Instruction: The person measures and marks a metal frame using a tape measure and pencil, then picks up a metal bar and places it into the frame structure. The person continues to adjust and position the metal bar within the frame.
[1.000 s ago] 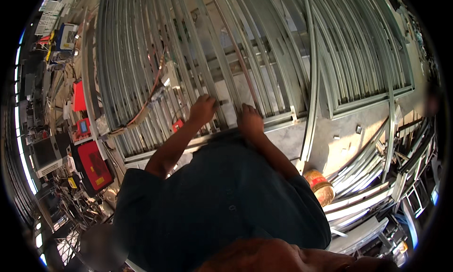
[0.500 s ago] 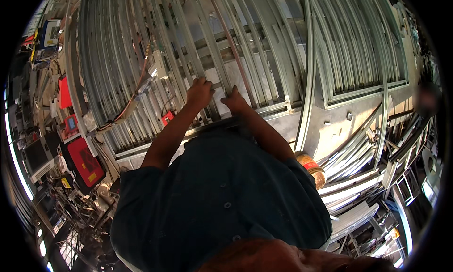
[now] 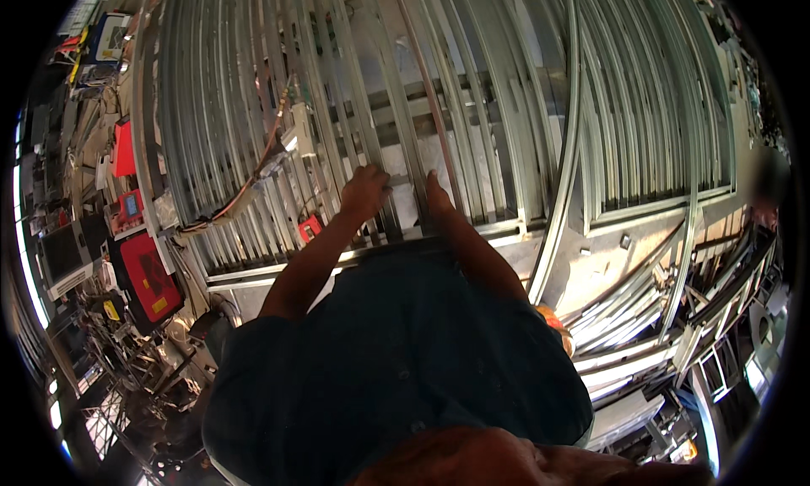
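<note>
Both of my hands are over a frame of long parallel metal bars [image 3: 403,106]. My left hand [image 3: 364,192] has its fingers curled down over one bar. Its fingertips meet the left end of a short metal piece [image 3: 397,181] that lies crosswise between two bars. To the right, my right hand [image 3: 440,201] is held edge-up beside a bar, its fingers stretched forward and apparently gripping nothing. The undersides of both hands are hidden. A thin reddish-brown bar [image 3: 433,98] runs just beyond my right hand.
Another barred metal frame [image 3: 650,212] lies to the right, with a long loose bar [image 3: 567,174] between. Cables [image 3: 253,178] and a small red tool [image 3: 310,228] lie on the left bars. A red case [image 3: 150,279] is farther left; cut metal lengths [image 3: 620,309] are stacked lower right.
The view has shifted, so the frame appears lower and farther right. My right hand's thumb and finger, spread around the bar before, now show as straight fingers at its right side. My left hand stays curled.
</note>
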`<action>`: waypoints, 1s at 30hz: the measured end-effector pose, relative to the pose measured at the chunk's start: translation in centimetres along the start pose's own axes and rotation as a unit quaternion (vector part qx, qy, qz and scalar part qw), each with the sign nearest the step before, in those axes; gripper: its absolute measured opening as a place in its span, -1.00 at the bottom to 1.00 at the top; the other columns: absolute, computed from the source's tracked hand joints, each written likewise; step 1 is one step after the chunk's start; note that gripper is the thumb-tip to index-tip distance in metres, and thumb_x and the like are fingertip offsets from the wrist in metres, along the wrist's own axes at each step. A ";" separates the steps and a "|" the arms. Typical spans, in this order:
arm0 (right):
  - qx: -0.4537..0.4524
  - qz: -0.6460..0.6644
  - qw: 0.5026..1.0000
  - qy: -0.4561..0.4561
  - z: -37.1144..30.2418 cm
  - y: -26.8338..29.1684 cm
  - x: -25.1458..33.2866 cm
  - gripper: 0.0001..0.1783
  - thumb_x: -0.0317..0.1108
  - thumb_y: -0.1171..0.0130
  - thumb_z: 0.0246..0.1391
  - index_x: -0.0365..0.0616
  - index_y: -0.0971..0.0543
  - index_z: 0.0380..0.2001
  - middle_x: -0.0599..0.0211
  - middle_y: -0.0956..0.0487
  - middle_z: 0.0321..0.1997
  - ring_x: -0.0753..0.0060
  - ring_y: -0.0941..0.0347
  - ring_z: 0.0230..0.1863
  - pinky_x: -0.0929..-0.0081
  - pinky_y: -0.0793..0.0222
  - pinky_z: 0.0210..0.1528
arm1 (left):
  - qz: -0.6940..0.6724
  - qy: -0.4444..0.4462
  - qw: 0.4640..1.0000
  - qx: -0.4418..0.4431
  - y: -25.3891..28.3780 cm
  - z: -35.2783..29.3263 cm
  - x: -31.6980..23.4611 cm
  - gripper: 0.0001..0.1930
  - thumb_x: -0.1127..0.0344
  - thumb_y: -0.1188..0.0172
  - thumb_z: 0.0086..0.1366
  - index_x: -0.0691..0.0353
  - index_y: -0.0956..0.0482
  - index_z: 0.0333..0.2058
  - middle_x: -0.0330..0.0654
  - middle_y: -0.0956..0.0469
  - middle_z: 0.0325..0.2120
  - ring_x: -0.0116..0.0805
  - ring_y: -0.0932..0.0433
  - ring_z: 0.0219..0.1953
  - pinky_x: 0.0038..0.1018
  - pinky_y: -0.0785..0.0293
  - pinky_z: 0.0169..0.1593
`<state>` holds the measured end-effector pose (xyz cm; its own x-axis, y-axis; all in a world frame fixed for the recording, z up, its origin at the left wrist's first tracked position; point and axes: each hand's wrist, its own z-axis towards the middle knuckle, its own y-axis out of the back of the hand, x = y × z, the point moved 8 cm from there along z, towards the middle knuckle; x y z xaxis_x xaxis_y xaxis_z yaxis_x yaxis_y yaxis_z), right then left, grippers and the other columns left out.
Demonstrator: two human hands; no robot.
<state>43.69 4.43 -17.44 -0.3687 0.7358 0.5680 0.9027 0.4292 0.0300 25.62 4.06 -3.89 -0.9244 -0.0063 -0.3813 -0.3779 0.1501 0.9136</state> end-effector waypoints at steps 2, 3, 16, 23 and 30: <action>0.003 0.052 0.997 0.050 6.5 -0.4 -4.8 0.17 0.56 0.40 0.20 -0.44 -0.23 0.35 -0.32 -0.22 0.43 -0.13 -0.03 0.51 0.20 0.08 0.50 | 0.008 -0.015 1.000 0.016 0.7 0.7 -1.0 -0.71 0.21 -0.38 0.10 0.10 -0.63 -0.19 -0.15 -0.47 -0.19 -0.06 -0.49 -0.04 -0.19 -0.60 -0.07; 0.004 0.052 0.998 0.029 5.7 -0.4 -4.0 0.09 0.50 0.35 0.25 -0.38 -0.25 0.36 -0.20 -0.26 0.42 -0.01 -0.10 0.48 0.30 0.02 0.46 | 0.002 -0.001 1.000 0.029 0.1 0.5 -0.3 -0.67 0.20 -0.37 0.12 0.11 -0.64 -0.14 -0.13 -0.48 -0.18 -0.05 -0.49 -0.04 -0.19 -0.58 -0.04; 0.007 -0.056 0.998 -0.036 4.8 -0.1 -3.9 0.19 0.57 0.54 0.19 -0.44 -0.26 0.33 -0.39 -0.23 0.39 -0.25 -0.04 0.49 0.13 0.12 0.50 | 0.000 0.013 1.000 -0.005 1.7 -0.1 -1.7 -0.55 0.25 -0.39 0.07 0.11 -0.58 -0.02 -0.11 -0.45 -0.11 -0.01 -0.46 0.05 -0.15 -0.58 -0.01; 0.025 0.035 0.999 0.015 4.8 -0.6 -3.3 0.15 0.53 0.48 0.22 -0.45 -0.29 0.31 -0.35 -0.32 0.35 -0.17 -0.15 0.45 0.17 0.03 0.46 | 0.002 -0.012 0.999 -0.053 3.0 -0.3 -3.4 -0.57 0.28 -0.39 0.04 0.11 -0.58 -0.06 -0.13 -0.45 -0.08 -0.03 -0.46 0.04 -0.12 -0.55 -0.01; 0.035 0.058 0.997 0.028 3.2 -0.9 -1.8 -0.04 0.43 0.33 0.30 -0.33 -0.49 0.19 0.07 -0.59 -0.05 0.22 -0.45 -0.06 0.33 -0.33 0.07 | -0.025 0.007 0.997 -0.068 3.4 -2.4 -4.0 -0.60 0.28 -0.37 0.07 0.12 -0.59 -0.07 -0.13 -0.47 -0.05 -0.03 -0.46 0.06 -0.12 -0.54 0.02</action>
<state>42.85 4.35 -21.10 -0.2486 0.7525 0.6099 0.9198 0.3807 -0.0949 27.94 2.20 1.10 -0.9047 -0.0241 -0.4253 -0.4256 0.0129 0.9048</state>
